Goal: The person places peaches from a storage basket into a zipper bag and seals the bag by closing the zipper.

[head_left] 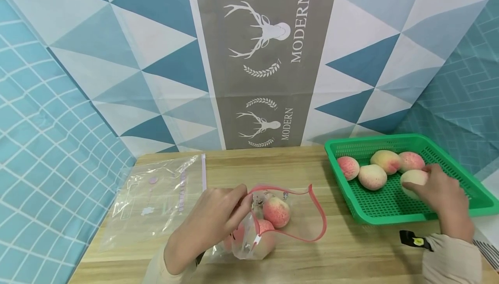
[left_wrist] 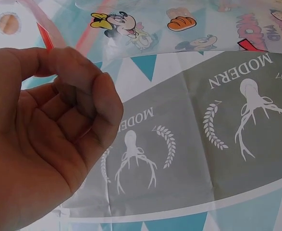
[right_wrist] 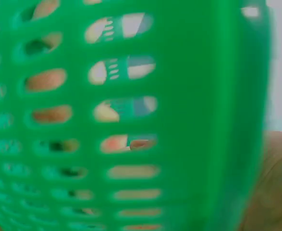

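Observation:
My left hand (head_left: 213,218) pinches the red zip edge of a clear zip bag (head_left: 321,217), whose mouth gapes toward the right. Several pink and cream peaches (head_left: 277,212) lie inside the bag. In the left wrist view, cartoon prints show on the bag's plastic (left_wrist: 160,29) beyond the curled fingers. Over at the right, my right hand (head_left: 448,195) grips a pale peach (head_left: 411,183) within the green basket (head_left: 360,218). The basket's slotted wall (right_wrist: 189,115) fills most of the right wrist view and hides much of that hand.
Several other peaches (head_left: 373,177) sit toward the back and left of the basket. A flat clear bag with a lilac zip (head_left: 156,206) lies on the wooden table (head_left: 312,262) at left. Patterned sheets (head_left: 269,80) stand behind the table.

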{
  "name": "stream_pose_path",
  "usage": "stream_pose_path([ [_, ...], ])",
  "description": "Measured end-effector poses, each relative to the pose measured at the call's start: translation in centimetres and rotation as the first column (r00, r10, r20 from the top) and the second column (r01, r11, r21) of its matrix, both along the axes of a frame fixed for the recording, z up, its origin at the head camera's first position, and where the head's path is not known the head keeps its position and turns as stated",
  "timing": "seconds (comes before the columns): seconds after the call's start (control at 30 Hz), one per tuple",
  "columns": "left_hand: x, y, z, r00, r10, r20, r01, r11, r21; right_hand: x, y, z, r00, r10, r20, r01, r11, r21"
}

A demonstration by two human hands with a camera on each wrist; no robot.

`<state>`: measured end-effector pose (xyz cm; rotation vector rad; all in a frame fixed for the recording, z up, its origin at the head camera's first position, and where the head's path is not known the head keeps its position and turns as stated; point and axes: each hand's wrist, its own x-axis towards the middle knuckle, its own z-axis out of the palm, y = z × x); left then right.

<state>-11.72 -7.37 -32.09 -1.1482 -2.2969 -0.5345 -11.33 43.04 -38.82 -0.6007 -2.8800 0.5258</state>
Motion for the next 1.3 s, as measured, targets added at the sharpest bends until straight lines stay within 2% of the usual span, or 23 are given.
stream_pose_path([
  [0.3,0.1,-0.2,0.2,1.0,0.003,-0.018,-0.003,1.0,-0.005,0.8,-2.5,2.6,0.988,-0.003,-0.157,0.008,0.999,0.031],
  [0.5,0.2,-0.2,0.1,1.0,0.004,-0.01,-0.005,1.0,-0.012,1.9,-4.5,4.7,0.963,0.024,-0.268,-0.015,0.999,0.038],
  [0.63,0.2,-0.2,0.1,1.0,-0.004,-0.015,0.004,1.0,-0.008,2.5,-6.0,6.0,0.936,0.053,-0.347,-0.043,0.998,0.036],
  [0.7,0.2,-0.2,0.1,1.0,-0.008,-0.023,0.007,1.0,-0.004,2.9,-7.0,6.7,0.911,0.085,-0.404,-0.073,0.996,0.045],
  [0.77,0.1,-0.2,0.1,0.999,-0.009,-0.03,0.009,1.0,0.0,3.1,-8.2,7.3,0.873,0.137,-0.468,-0.123,0.991,0.061],
  [0.9,0.1,-0.2,0.0,0.999,-0.011,-0.039,0.011,1.0,-0.001,3.3,-10.8,8.0,0.778,0.27,-0.567,-0.252,0.961,0.112],
  [1.03,0.2,-0.2,0.0,1.0,-0.004,-0.031,0.004,1.0,-0.004,3.5,-13.4,8.5,0.723,0.397,-0.566,-0.36,0.915,0.183],
  [1.1,0.2,-0.2,0.0,1.0,0.001,-0.025,-0.001,1.0,-0.006,3.8,-14.5,8.8,0.71,0.442,-0.549,-0.398,0.894,0.205],
  [1.2,0.2,-0.1,0.0,1.0,0.007,-0.017,-0.007,1.0,-0.009,4.3,-16.1,9.0,0.674,0.497,-0.547,-0.452,0.863,0.226],
  [1.27,0.2,-0.1,0.0,1.0,0.008,-0.016,-0.008,1.0,-0.009,4.6,-17.2,9.3,0.621,0.538,-0.569,-0.498,0.832,0.243],
  [1.3,0.2,-0.1,0.1,1.0,0.008,-0.015,-0.008,1.0,-0.009,4.7,-17.8,9.5,0.588,0.561,-0.583,-0.527,0.812,0.25],
])
